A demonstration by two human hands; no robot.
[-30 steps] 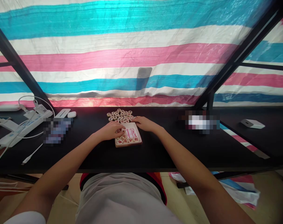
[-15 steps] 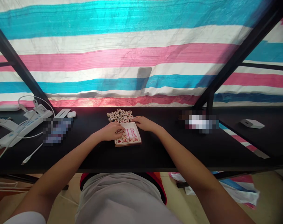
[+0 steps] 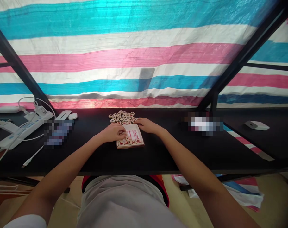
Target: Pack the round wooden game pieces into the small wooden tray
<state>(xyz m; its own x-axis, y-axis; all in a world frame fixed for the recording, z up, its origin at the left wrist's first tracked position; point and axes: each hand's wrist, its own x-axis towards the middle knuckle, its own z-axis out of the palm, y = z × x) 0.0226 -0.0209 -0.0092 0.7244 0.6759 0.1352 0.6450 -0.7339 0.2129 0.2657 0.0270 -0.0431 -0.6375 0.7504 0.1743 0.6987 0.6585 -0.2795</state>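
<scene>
A shallow open box [image 3: 130, 147] sits on the black table, with round wooden xiangqi pieces bearing red characters along its near side and a pink-printed paper inside. My left hand [image 3: 113, 132] reaches over the box's left side, its fingers closed on a xiangqi piece [image 3: 120, 133] inside it. Just beyond the far right corner of the box is my right hand [image 3: 147, 125], its fingertips bent against a xiangqi piece [image 3: 134, 121] at the pile's edge. Behind the box lies the pile of loose xiangqi pieces [image 3: 121, 117]. The fingers partly cover the pieces they touch.
On the left lie a white power strip [image 3: 25, 129] with plugs and cables, a blurred-out object [image 3: 59, 133] and a small white case [image 3: 73, 116]. To the right are another blurred-out object [image 3: 203, 123] and a white adapter [image 3: 256, 125]. A striped sheet [image 3: 125, 60] hangs behind the table.
My left fingers have shifted slightly over the pieces in the box, and the pieces beneath them sit a little differently. My right hand stays in place.
</scene>
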